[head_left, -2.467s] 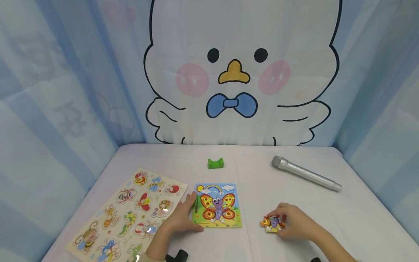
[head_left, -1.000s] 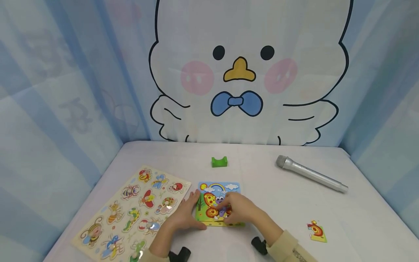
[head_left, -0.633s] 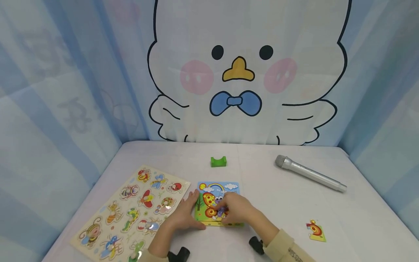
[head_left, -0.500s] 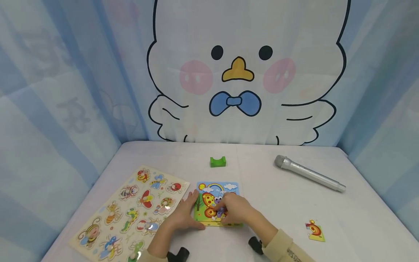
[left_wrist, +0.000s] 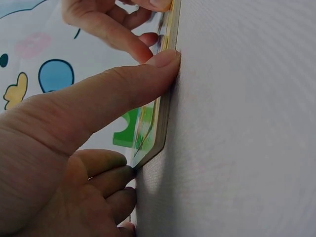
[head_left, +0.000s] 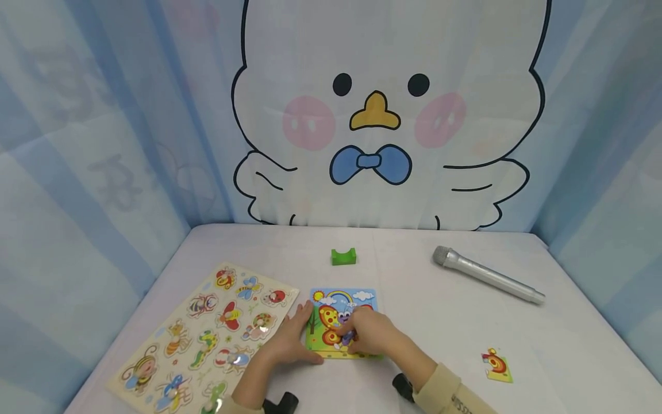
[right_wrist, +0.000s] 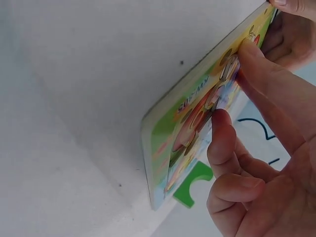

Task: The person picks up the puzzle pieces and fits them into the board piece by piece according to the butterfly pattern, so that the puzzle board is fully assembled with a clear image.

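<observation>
A square butterfly puzzle board (head_left: 343,295) lies flat on the table. My left hand (head_left: 288,344) rests against its near-left corner, the straight thumb along the near edge and the other fingers spread by the left edge. Over the board's middle, my right hand (head_left: 373,332) pinches a puzzle piece (right_wrist: 226,83) with purple on it between thumb and finger, right at the picture's surface. That hand hides part of the butterfly's right side. Another puzzle piece (head_left: 497,366), with a red and orange spiral, lies loose on the table to the right.
A cream board of insect pictures (head_left: 173,361) lies at the left, close to my left forearm. Beyond the puzzle stands a green notched block (head_left: 343,257). A silver microphone (head_left: 488,275) lies at the back right. Curtains surround the table.
Since the oldest frame, my right hand has come left from the loose pieces to the board with one piece, leaving the spiral piece behind. Over the last second both hands stay almost in place.
</observation>
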Available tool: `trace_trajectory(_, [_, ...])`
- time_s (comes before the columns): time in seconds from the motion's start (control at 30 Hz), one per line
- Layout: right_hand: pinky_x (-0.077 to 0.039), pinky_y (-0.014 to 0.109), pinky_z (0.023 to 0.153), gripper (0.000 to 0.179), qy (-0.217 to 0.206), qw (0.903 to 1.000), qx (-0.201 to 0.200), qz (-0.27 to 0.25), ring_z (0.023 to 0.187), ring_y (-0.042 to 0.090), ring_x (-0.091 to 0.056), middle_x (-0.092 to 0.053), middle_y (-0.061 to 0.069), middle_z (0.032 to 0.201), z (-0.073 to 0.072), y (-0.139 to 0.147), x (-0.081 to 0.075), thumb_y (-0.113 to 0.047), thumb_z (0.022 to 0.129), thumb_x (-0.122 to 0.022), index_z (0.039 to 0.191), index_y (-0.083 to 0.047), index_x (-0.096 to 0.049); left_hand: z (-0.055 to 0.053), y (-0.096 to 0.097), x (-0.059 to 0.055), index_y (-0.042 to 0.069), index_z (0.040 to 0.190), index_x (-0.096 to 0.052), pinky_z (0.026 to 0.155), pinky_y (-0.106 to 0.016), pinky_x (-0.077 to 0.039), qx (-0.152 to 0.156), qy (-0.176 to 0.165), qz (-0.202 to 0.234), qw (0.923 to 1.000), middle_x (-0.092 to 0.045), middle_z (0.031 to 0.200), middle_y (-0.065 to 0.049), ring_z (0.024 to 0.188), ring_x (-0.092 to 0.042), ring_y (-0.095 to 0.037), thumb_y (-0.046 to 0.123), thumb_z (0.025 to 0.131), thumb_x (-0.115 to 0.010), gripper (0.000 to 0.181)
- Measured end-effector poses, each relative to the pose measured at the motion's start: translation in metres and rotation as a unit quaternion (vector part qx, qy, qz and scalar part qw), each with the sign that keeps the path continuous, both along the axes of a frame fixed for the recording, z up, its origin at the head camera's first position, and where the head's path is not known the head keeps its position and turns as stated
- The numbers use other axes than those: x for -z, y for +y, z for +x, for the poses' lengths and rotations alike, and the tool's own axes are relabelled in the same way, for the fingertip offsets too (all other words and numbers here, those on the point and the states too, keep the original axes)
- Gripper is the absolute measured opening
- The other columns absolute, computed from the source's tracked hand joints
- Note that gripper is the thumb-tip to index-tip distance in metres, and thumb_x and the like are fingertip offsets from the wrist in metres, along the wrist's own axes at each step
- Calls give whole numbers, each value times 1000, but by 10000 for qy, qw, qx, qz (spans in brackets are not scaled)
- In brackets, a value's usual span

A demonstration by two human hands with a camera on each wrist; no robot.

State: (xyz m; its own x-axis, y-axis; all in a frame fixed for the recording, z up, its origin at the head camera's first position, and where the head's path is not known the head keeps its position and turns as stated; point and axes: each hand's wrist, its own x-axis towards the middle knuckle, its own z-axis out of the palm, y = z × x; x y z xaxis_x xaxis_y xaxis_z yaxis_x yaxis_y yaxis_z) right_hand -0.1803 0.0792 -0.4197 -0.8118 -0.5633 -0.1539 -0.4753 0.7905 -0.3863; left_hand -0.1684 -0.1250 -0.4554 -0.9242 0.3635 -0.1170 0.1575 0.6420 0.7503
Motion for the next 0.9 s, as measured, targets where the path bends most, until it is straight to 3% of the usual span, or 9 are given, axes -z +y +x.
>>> trace_trajectory(0.2, [-44,25,63,34,-32,9999,26,-167,73,5,-49,-67,-6,98,2,1,1,-16,69,-79,102,-20,-72,1,0,0,-5,142,-21,110,-52,-3,-19,-26,-11,10000,-19,148,-21,137,-11,-36,24,59,-85,109])
trace_trajectory(0.43, [-49,29,79,38,-205,9970,-206,-723,90,10,-56,-66,-3,99,-1,11,5,-12,69,-78,106,-13,-70,0,0,0,-4,142,-20,110,-52,-4,29,-15,19,10000,-18,148,-21,137,-10,-36,24,59,-84,109])
trace_trajectory(0.63, [-45,33,83,44,-657,9887,-264,-1319,94,14,-53,-61,-3,102,-1,22,6,-12,70,-78,112,-12,-67,0,2,2,-5,142,-21,110,-52,-4,-8,18,-14,10000,-19,148,-21,137,-11,-36,23,58,-84,109])
trace_trajectory(0.73, [-46,34,79,46,-815,9807,-194,-1768,92,20,-53,-60,2,105,2,30,4,-12,71,-77,115,-10,-65,0,2,1,-5,142,-21,110,-52,-4,-57,22,1,10000,-19,148,-22,137,-11,-36,23,57,-85,110])
trace_trajectory(0.9, [-47,28,68,51,-575,9774,-175,-2029,78,20,-53,-58,8,106,7,46,3,-12,69,-78,117,-6,-62,1,2,0,-5,142,-21,110,-53,-4,-61,28,-4,10000,-18,148,-22,136,-11,-36,22,57,-85,110])
